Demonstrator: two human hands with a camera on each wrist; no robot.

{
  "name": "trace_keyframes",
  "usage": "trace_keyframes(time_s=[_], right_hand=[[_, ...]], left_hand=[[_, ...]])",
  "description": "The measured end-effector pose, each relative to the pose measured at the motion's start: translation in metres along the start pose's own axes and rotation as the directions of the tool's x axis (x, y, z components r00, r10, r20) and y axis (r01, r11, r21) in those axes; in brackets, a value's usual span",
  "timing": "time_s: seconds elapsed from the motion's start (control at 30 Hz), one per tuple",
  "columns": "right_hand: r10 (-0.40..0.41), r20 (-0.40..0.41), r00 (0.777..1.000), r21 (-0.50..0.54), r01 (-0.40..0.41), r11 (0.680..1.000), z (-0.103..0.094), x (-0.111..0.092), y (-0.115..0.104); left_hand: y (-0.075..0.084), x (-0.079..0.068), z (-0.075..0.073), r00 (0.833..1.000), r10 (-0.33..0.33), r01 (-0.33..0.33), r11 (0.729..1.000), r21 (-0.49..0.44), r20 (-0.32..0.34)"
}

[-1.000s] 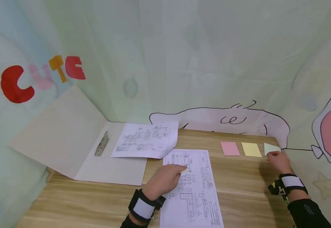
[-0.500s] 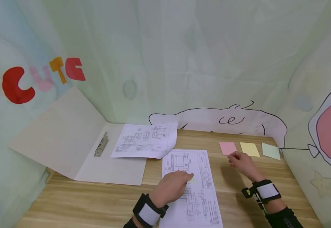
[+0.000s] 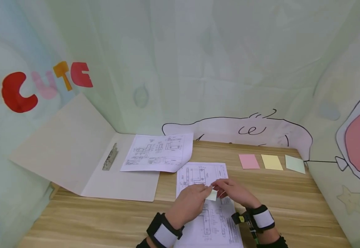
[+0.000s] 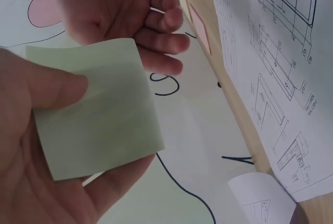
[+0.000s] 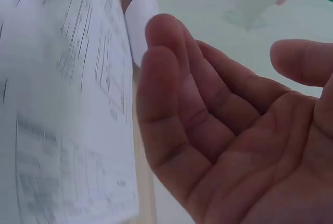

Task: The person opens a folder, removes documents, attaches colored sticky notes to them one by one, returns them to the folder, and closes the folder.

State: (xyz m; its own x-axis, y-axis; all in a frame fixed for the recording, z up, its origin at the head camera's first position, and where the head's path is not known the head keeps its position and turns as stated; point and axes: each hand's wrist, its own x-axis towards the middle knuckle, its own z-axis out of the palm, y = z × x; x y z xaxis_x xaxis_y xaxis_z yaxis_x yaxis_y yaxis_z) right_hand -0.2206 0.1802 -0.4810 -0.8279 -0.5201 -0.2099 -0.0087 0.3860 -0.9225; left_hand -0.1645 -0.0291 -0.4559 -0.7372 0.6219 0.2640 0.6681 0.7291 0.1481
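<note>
My left hand [image 3: 190, 203] pinches a pale green sticky note [image 4: 104, 125], with the thumb across its face in the left wrist view. Close beside the note is my right hand [image 3: 237, 193]; in the right wrist view its fingers bend loosely, the thumb stands apart, and nothing lies between them. Whether its fingertips touch the note is unclear. Under both hands lies a printed technical drawing sheet [image 3: 209, 237], partly covered by them. Farther back on the table a pink sticky note [image 3: 249, 161], a yellow one and a green sticky note [image 3: 295, 163] sit in a row.
An opened grey file folder [image 3: 130, 186] lies at the left, its cover leaning on the curtain [image 3: 180, 69]. It has a metal clip [image 3: 110, 157], and a second drawing sheet [image 3: 159, 153] with a curled corner rests over it. Wooden table [image 3: 279, 203] surrounds these.
My right hand has come left from the green sticky note at the table's right side to beside my left hand. The left hand has shifted slightly right, still holding its note.
</note>
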Motion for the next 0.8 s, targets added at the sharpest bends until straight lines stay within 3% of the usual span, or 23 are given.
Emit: trace_keyframes(time_s=[0.43,0.8], right_hand=[[-0.057,0.149,0.987,0.065,0.048,0.997,0.016,0.016,0.000],[-0.044,0.122,0.992,-0.133,0.060,0.989,0.017,0.026,-0.009]], left_hand=[[0.000,0.000,-0.001,1.000,-0.013,0.012,0.996,0.093,0.008],[-0.003,-0.001,0.003,1.000,-0.008,0.010,0.992,0.125,-0.020]])
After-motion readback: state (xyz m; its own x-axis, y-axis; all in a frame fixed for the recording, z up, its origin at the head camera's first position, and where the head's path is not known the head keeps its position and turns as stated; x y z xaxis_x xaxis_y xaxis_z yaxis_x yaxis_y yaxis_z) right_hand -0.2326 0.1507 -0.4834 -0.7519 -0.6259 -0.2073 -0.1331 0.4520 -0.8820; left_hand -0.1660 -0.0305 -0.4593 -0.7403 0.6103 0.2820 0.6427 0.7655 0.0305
